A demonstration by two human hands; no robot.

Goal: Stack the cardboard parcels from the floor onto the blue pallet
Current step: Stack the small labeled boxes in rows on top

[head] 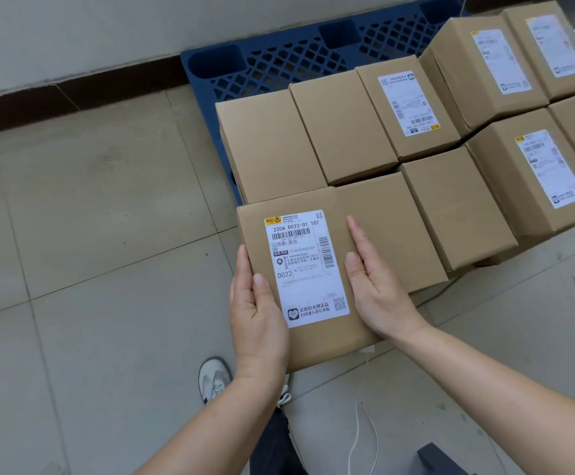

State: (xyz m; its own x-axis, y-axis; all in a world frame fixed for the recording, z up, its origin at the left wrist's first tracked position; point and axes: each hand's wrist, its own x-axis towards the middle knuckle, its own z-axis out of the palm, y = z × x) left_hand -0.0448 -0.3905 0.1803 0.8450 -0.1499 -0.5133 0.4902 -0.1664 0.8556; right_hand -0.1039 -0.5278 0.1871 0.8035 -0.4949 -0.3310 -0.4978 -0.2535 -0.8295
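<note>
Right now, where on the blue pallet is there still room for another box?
The bare lattice of the blue pallet along the wall, behind the back row of parcels, is free. Everywhere nearer is packed edge to edge, and the left hand and right hand hold the labelled parcel at the near left corner.

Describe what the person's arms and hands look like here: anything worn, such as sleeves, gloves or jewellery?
The left hand and the right hand are both bare: no gloves, rings, watch or wristband in view. The left forearm and right forearm are bare too, with no sleeve showing as far as the frame's edge. The thumbnails look short and unpainted.
</note>
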